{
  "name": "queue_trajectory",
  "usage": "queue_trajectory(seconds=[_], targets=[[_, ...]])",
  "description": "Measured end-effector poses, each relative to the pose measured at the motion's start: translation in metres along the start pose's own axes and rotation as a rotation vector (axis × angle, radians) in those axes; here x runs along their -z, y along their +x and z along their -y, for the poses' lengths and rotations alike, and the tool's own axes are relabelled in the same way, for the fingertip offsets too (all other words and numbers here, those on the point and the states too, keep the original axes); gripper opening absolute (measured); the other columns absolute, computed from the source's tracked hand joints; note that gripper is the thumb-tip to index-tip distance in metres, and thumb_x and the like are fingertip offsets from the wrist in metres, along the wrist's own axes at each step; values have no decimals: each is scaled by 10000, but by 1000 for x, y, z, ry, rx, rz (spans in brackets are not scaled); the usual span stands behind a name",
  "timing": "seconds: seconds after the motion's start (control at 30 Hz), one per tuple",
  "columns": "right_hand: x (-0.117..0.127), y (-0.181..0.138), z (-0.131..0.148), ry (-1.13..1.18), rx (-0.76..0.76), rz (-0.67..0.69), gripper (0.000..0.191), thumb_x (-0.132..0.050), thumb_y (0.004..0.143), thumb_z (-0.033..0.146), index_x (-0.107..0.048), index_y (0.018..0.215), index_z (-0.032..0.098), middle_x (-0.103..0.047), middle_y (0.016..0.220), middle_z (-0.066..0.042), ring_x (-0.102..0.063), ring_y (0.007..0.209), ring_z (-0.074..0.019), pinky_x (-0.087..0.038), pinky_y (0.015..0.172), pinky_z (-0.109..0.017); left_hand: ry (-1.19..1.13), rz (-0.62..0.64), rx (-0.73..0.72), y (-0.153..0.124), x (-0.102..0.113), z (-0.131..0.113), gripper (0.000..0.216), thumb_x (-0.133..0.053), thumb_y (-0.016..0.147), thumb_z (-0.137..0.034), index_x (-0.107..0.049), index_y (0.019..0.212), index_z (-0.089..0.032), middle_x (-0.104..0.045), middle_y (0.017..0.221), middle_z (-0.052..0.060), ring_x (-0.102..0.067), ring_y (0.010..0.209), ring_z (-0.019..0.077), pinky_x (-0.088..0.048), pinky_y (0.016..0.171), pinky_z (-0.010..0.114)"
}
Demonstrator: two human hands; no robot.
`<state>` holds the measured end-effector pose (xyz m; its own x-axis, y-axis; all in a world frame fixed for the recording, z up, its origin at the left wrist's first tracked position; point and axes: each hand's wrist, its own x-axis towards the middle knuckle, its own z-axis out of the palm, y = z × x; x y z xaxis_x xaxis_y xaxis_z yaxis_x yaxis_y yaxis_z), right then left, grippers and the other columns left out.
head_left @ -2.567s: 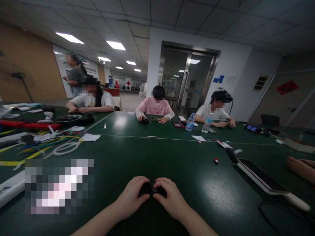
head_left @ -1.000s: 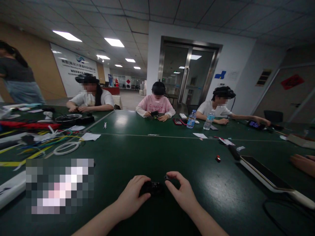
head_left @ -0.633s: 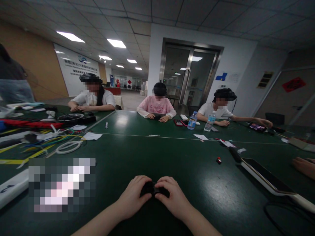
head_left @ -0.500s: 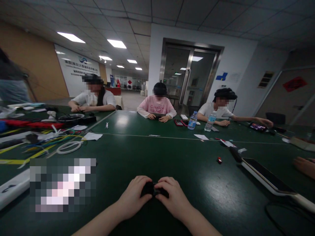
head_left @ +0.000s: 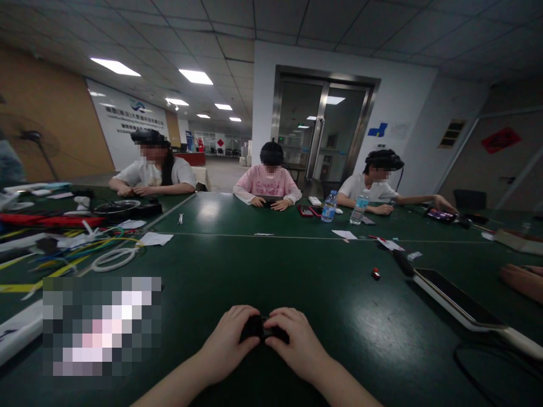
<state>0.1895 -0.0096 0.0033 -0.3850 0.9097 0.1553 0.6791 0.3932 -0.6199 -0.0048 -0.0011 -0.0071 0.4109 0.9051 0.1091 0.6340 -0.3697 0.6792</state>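
A small dark object (head_left: 263,327) is held between my two hands, low in the middle of the view and over the green table (head_left: 322,265). My left hand (head_left: 231,336) grips its left end, thumb below and fingers curled over the top. On the other end, my right hand (head_left: 294,336) pinches in the same way. Most of the object lies behind my fingers, so its kind does not show. The fingertips of both hands almost meet at its middle.
Cables (head_left: 113,259) and papers lie at the left. A phone-like slab (head_left: 458,297) and a small red item (head_left: 375,273) are at the right. Two bottles (head_left: 328,207) stand farther back. Three people sit across the table; another person's hand (head_left: 521,280) rests at the right edge.
The view has shifted slightly, so the background sits a little farther left. Both my hands stay on the dark object with hardly any change in grip.
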Motion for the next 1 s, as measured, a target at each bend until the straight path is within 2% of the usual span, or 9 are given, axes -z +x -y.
queue_trajectory(seconds=[0.13, 0.33, 0.47, 0.63, 0.77, 0.87, 1.0], targets=[[1, 0, -1, 7, -9, 14, 259, -655, 690, 232, -624, 932, 319, -609, 1038, 11, -518, 1003, -206, -355, 888, -363, 2, -2, -5, 0, -1, 1, 358, -581, 717, -211, -535, 1072, -228, -564, 1128, 61, -488, 1067, 233, -379, 940, 393], [3, -2, -2, 76, -4, 1, 383, -640, 674, 197, -576, 1037, 301, -612, 1041, -2, -515, 1010, -213, -362, 898, -359, -12, -18, -5, 1, -2, 2, 350, -556, 723, -178, -535, 1069, -226, -571, 1126, 66, -490, 1069, 242, -374, 948, 418], [3, -2, -7, 184, -37, -7, 333, -627, 691, 206, -586, 1010, 294, -608, 1036, 0, -518, 1010, -207, -373, 892, -349, -107, -12, 38, -1, -1, 2, 381, -526, 738, -177, -492, 1114, -232, -565, 1149, 66, -499, 1073, 242, -378, 952, 424], [1, -2, -8, 329, -24, -20, 281, -601, 710, 181, -577, 975, 271, -606, 1004, 9, -541, 968, -184, -402, 856, -309, -322, 44, 30, -3, -1, 3, 459, -543, 744, -210, -410, 1183, -233, -564, 1145, 58, -512, 1081, 209, -386, 963, 362], [-1, -3, -6, 341, 6, -9, 275, -595, 712, 169, -571, 969, 265, -606, 1003, 10, -549, 959, -176, -406, 850, -294, -350, 80, 70, -2, 0, 3, 594, -586, 714, -218, -348, 1258, -223, -547, 1188, 74, -497, 1110, 223, -368, 979, 369], [-2, -3, -6, 320, -11, 2, 273, -596, 714, 175, -572, 968, 272, -608, 1005, 13, -552, 953, -177, -409, 849, -300, -321, 96, 89, -1, 2, -1, 551, -599, 697, -205, -411, 1214, -228, -544, 1198, 60, -491, 1117, 223, -362, 982, 363], [-2, -3, -7, 313, -22, -8, 292, -597, 711, 181, -576, 987, 274, -615, 1004, 5, -554, 955, -187, -414, 852, -315, -318, 106, 56, -1, 5, -8, 399, -589, 710, -206, -498, 1098, -228, -585, 1109, 31, -532, 1041, 201, -402, 927, 331]])
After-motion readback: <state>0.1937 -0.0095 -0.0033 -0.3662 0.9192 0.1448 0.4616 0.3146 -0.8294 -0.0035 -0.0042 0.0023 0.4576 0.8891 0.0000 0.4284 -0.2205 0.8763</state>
